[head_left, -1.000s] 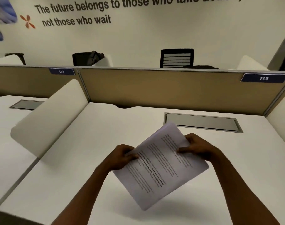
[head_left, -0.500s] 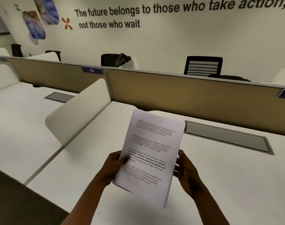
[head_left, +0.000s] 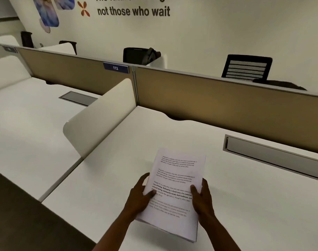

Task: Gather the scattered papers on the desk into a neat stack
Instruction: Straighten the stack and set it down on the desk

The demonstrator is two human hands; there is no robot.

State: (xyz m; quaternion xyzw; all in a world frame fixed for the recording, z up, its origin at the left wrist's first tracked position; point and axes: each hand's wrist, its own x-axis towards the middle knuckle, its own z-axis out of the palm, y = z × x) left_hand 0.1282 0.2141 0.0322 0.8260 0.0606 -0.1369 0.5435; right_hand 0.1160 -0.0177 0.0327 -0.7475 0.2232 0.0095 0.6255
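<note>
A squared-up stack of printed white papers (head_left: pixel 174 180) is held just above the white desk (head_left: pixel 254 205), long side running away from me. My left hand (head_left: pixel 139 195) grips its left edge, thumb on the top sheet and fingers underneath. My right hand (head_left: pixel 201 198) grips the right edge the same way, thumb on the printed page. The near corners of the stack hang above the desk and cast a shadow. No loose sheets lie on the desk in view.
A white side divider (head_left: pixel 100 116) stands to the left of the desk. A tan partition (head_left: pixel 218 104) with a "112" tag closes the back. A grey cable hatch (head_left: pixel 274 156) is set in the desk at right. Black chairs stand beyond the partition.
The stack has turned from tilted to lengthwise and sunk toward the desk. Both hands slid down to its side edges. My view has swung to the left.
</note>
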